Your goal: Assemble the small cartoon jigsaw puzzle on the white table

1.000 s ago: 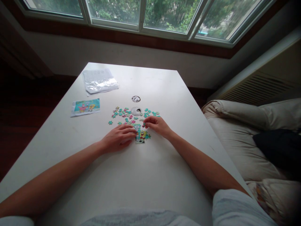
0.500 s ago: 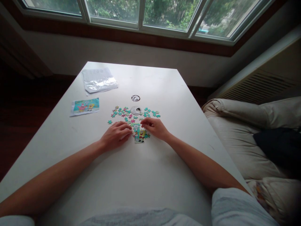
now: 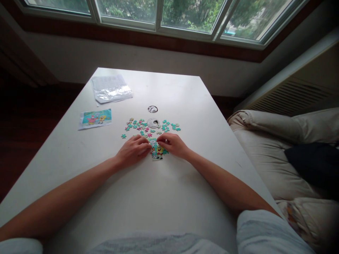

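Many loose pieces [image 3: 147, 129] lying on counter [image 3: 148, 197] beyond part-joined puzzle [image 3: 159, 151]; left hand [image 3: 134, 150] curling beside it, right hand [image 3: 175, 144] curling over it, grips unclear.

Joined jigsaw section [image 3: 156, 154] on surface [image 3: 148, 197], btwn L hand [image 3: 135, 149] & R hand [image 3: 174, 144]; loose pcs [image 3: 153, 131] behind it, both sides of cable-hole cover [image 3: 151, 123]. Pic sheet [image 3: 95, 119] to L, plastic bag [image 3: 112, 94] behind that. Sofa [image 3: 251, 151] R of surface, window [image 3: 185, 16] behind.
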Motion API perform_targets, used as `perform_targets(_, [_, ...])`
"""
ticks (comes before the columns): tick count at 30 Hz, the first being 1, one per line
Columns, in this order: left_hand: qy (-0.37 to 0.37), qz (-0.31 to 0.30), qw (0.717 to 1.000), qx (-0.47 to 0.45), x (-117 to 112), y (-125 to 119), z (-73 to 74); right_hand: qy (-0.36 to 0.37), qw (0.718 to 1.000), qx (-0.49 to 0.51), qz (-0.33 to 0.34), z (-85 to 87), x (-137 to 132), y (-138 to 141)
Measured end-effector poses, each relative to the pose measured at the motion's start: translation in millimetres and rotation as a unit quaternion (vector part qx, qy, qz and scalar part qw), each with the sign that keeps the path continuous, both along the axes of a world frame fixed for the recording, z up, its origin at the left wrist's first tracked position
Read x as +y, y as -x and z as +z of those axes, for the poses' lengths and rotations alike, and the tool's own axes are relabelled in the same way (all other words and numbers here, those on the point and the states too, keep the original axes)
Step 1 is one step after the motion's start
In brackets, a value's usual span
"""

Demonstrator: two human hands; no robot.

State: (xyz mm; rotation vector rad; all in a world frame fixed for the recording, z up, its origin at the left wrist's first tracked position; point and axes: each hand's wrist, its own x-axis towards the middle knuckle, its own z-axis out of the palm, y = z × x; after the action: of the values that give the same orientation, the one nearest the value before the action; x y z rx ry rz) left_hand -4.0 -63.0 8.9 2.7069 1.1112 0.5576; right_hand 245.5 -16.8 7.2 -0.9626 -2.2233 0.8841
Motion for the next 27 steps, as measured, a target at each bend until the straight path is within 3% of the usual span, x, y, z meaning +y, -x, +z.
perform_targets(11, [-0.027, -0.006, 0.999, 0.021, 0, 4, 0.3, -0.012, 1.0, -0.006, 0.007, 0.2, 0, 0])
perform_targets(21, [-0.027, 0.029, 0.998, 0.042, 0, 8, -3.5, -0.008, 1.0, -0.007, 0.014, 0.3, 0, 0])
perform_targets(27, [-0.013, 0.006, 1.0, 0.027, 0, 13, -3.5, -0.008, 1.0, -0.007, 0.016, 1.7, 0, 0])
